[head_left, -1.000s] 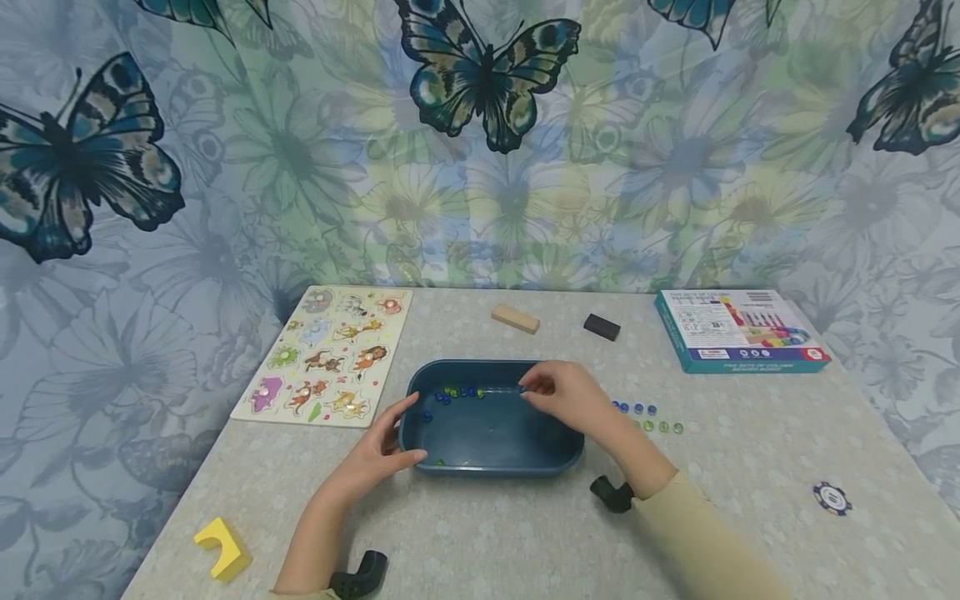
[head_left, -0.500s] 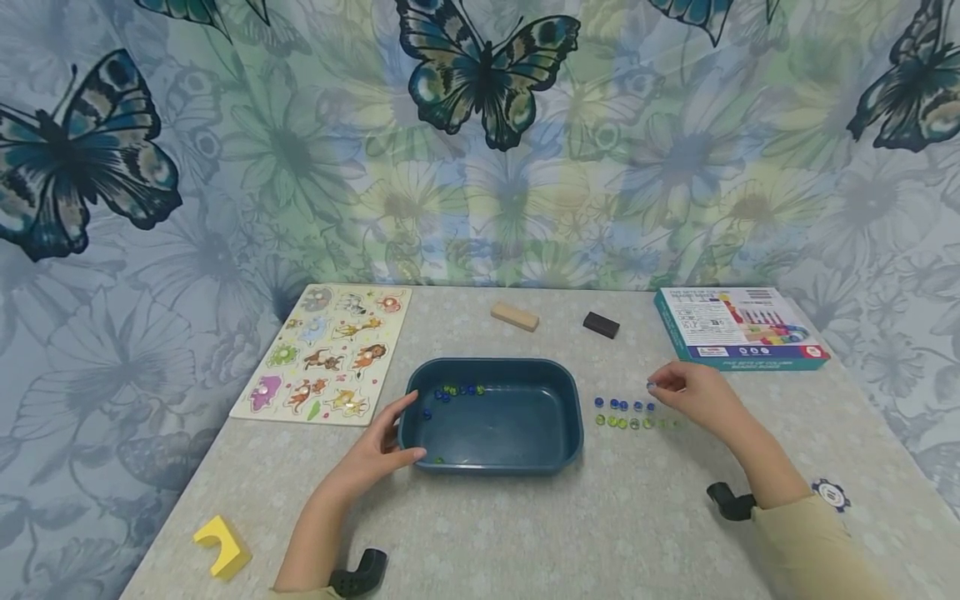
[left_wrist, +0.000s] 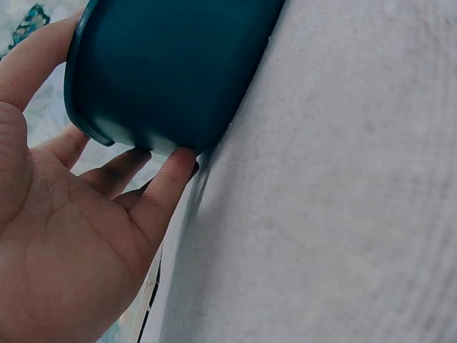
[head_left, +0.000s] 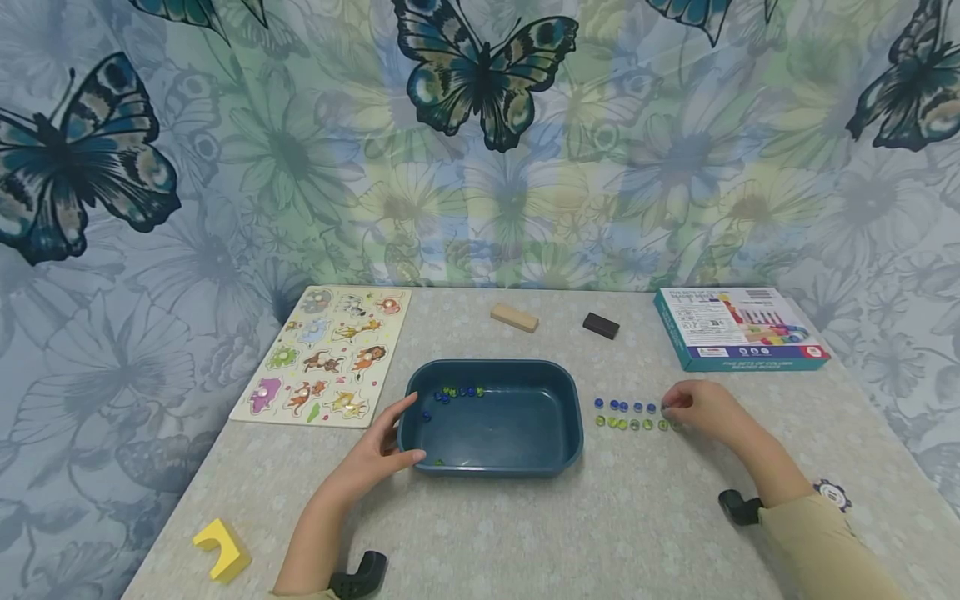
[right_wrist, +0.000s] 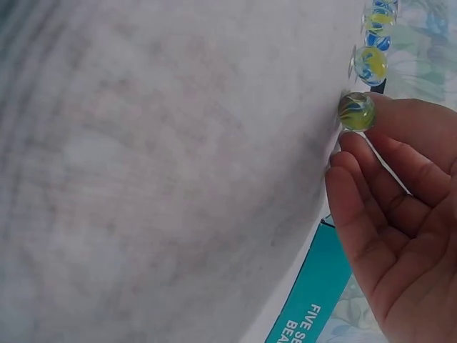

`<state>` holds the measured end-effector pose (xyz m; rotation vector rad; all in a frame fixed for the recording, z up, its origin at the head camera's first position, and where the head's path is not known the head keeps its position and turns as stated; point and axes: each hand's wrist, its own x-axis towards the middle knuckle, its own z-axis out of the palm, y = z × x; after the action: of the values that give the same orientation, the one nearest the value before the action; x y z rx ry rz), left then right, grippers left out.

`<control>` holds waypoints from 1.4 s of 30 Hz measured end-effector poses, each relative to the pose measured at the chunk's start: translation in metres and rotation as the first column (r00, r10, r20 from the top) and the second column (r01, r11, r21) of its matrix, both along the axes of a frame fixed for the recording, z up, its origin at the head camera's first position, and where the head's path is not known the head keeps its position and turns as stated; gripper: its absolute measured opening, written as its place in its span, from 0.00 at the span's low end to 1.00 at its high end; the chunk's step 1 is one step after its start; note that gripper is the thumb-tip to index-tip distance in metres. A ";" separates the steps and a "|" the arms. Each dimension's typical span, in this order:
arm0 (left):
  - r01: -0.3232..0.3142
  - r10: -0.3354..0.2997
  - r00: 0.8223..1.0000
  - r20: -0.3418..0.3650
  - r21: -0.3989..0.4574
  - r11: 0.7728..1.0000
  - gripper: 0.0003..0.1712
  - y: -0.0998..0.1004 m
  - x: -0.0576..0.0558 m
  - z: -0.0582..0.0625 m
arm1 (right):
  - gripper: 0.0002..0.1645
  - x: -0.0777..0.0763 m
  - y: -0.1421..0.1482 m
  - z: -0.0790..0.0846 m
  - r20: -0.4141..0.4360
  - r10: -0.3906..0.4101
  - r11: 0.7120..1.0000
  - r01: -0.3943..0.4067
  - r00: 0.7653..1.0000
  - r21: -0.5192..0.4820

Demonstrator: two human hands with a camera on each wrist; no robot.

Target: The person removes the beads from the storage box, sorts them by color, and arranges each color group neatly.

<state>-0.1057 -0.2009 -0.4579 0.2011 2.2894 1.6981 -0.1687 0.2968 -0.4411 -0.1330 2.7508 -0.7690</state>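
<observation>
A dark blue plastic basin (head_left: 491, 467) stands mid-table with several blue and green marbles (head_left: 462, 392) along its far and left sides. My left hand (head_left: 375, 450) holds its left end, the digits spread along the rim and outer wall (left_wrist: 164, 78). To the right of the basin lie two rows of glass marbles, blue ones (head_left: 624, 406) behind and green ones (head_left: 634, 424) in front. At the right end of the blue row, my right hand (head_left: 705, 410) pinches a marble, mostly hidden by the fingers. A yellow-green marble (right_wrist: 357, 112) shows beside those fingertips in the right wrist view.
An animal puzzle board (head_left: 322, 358) lies at the back left, a yellow arch block (head_left: 223, 550) at the front left. Behind the basin are a wooden block (head_left: 514, 317) and a black block (head_left: 602, 326). A teal game box (head_left: 742, 329) and a poker chip (head_left: 832, 495) lie right.
My right hand has gone from above the basin to the right, carrying a blue marble, then down to the end of the blue row. My left hand stays on the basin.
</observation>
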 end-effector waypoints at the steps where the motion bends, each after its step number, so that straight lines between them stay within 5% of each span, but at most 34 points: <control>1: 0.002 -0.002 1.000 -0.003 0.002 1.000 0.46 0.000 0.000 0.000 | 0.10 0.000 -0.001 0.000 -0.004 0.002 1.000 -0.002 1.000 0.004; 14: 0.001 -0.001 1.000 0.002 0.008 1.000 0.45 -0.001 0.000 -0.001 | 0.13 0.001 -0.003 0.005 -0.019 0.020 1.000 -0.019 1.000 0.018; 21: 0.004 -0.004 1.000 -0.008 0.009 1.000 0.46 -0.001 0.000 -0.001 | 0.18 0.005 -0.019 0.024 -0.164 0.000 1.000 -0.005 0.987 -0.029; 26: 0.002 -0.002 1.000 -0.012 0.007 1.000 0.46 0.000 0.001 0.000 | 0.19 0.006 -0.050 0.035 -0.264 0.002 0.994 -0.032 0.964 -0.107; 33: 0.009 -0.008 1.000 -0.010 0.015 1.000 0.46 -0.001 0.001 -0.001 | 0.16 0.009 -0.113 0.041 -0.364 0.120 0.960 -0.202 0.924 -0.195; 42: 0.027 -0.027 1.000 -0.007 0.039 0.999 0.46 -0.002 0.000 -0.001 | 0.16 0.008 -0.192 0.031 -0.305 0.287 0.895 -0.367 0.908 -0.252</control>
<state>-0.1061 -0.2032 -0.4586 0.2445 2.2486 1.7325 -0.1605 0.1052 -0.4101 -0.7998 2.7075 -1.1380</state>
